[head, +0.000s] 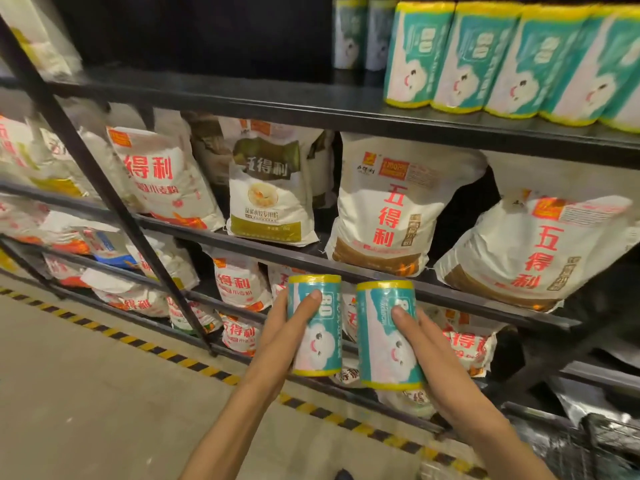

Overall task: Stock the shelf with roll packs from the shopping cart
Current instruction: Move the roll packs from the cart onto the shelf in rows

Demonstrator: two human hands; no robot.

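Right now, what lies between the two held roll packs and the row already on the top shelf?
In the head view, one shelf level of flour bags separates the held roll packs from the stocked row.

Two roll packs upright side by side in front of the shelf: left roll pack in left hand, right roll pack in right hand. Row of roll packs on top shelf, upper right. Flour bags on the shelves below. Shopping cart at lower right.
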